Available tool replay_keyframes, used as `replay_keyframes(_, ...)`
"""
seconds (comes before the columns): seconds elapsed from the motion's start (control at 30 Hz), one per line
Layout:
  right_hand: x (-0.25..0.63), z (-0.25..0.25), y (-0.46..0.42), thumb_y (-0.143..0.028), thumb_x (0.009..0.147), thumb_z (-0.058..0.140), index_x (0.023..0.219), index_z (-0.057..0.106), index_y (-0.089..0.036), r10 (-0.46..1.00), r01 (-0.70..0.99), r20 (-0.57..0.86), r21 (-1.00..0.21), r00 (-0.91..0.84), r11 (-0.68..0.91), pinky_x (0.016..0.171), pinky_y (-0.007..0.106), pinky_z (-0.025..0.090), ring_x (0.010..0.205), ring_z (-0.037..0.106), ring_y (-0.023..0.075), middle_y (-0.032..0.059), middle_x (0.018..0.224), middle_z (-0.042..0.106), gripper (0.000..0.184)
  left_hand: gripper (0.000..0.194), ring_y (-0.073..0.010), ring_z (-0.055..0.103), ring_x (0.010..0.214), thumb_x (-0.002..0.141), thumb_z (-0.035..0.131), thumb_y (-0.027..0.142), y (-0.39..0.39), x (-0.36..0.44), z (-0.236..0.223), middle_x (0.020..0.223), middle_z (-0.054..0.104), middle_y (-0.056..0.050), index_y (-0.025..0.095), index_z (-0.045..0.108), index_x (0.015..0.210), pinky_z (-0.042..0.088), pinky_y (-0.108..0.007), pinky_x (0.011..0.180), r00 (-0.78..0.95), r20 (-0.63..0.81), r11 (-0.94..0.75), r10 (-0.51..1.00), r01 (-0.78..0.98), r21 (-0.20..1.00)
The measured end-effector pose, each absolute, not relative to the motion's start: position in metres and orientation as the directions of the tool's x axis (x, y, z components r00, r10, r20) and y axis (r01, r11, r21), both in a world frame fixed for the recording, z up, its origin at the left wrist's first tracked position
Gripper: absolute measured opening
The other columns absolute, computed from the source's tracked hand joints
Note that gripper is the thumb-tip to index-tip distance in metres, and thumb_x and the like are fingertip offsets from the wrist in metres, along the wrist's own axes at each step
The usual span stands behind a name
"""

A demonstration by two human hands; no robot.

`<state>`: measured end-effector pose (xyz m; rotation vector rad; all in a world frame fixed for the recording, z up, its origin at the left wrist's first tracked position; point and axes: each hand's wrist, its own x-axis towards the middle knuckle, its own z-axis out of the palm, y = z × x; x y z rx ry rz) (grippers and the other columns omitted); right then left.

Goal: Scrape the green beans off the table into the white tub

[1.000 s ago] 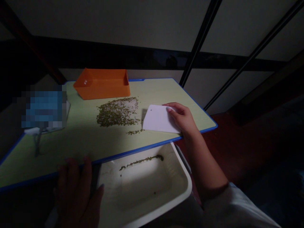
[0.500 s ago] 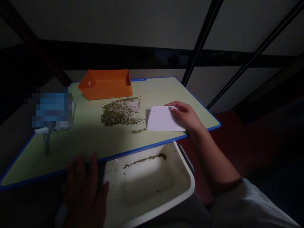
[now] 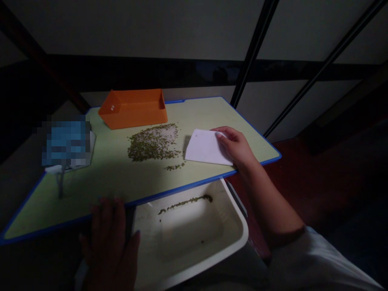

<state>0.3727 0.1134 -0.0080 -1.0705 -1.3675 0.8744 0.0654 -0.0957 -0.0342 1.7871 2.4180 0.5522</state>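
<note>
My right hand (image 3: 233, 143) is closed on the right end of a white dough scraper (image 3: 206, 149), thumb on its near face. It leans above the table, just right of a spread of green beans mixed with pale grains (image 3: 153, 142). A few stray green beans (image 3: 174, 166) lie near its lower left corner. At the table's front edge, my left hand (image 3: 110, 230) has its fingers stretched out and its thumb apart, beside the left side of a white plastic tub (image 3: 239, 238). Inside the tub runs a thin line of green beans (image 3: 188, 202).
An orange open-ended tray (image 3: 135, 115) stands at the back of the pale green, blue-edged table (image 3: 121, 182). A blurred-out bluish object (image 3: 66, 141) is at the left, with a thin dark stand-like shape below it. Cabinet panels (image 3: 145, 28) rise behind the table.
The scraper's top has tipped back, and the scraper has moved slightly up and left with my right hand. My left hand has shifted a little. The bean spread looks the same.
</note>
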Motion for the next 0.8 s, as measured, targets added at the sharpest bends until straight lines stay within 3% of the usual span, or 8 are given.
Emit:
replay_keyframes(0.43, 0.3743, -0.007, 0.1116, -0.034, 0.082, 0.072, 0.093, 0.08, -0.022, 0.933, 0.19, 0.359, -0.918, 0.032, 0.347, 0.096, 0.044, 0.052, 0.096, 0.071, 0.0232, 0.006, 0.099, 0.081, 0.018, 0.066, -0.0173, -0.001, 0.165, 0.102, 0.02, 0.05, -0.0957, 0.0647, -0.0301, 0.178, 0.016, -0.008, 0.026, 0.016, 0.163, 0.01, -0.062, 0.133, -0.301, 0.092, 0.25, 0.949, 0.897, 0.365)
replay_keyframes(0.7, 0.3729, -0.0073, 0.1117, -0.035, 0.083, 0.073, 0.094, 0.081, -0.022, 0.927, 0.22, 0.37, -0.911, 0.066, 0.348, 0.094, 0.042, 0.053, 0.095, 0.071, 0.0226, 0.0058, 0.101, 0.082, 0.019, 0.066, -0.0194, 0.002, 0.166, 0.102, 0.02, 0.052, -0.0988, 0.0667, -0.0265, 0.179, 0.014, -0.008, 0.028, 0.017, 0.164, 0.012, -0.062, 0.134, -0.297, 0.09, 0.243, 0.951, 0.892, 0.38)
replay_keyframes(0.8, 0.3718, -0.0054, 0.1096, -0.038, 0.084, 0.073, 0.097, 0.081, -0.021, 0.931, 0.217, 0.364, -0.911, 0.029, 0.35, 0.092, 0.041, 0.054, 0.097, 0.071, 0.0229, 0.007, 0.105, 0.081, 0.023, 0.068, -0.0215, 0.003, 0.166, 0.102, 0.018, 0.052, -0.0972, 0.0675, -0.025, 0.178, 0.015, -0.011, 0.024, 0.02, 0.163, 0.011, -0.064, 0.134, -0.305, 0.081, 0.253, 0.949, 0.888, 0.384)
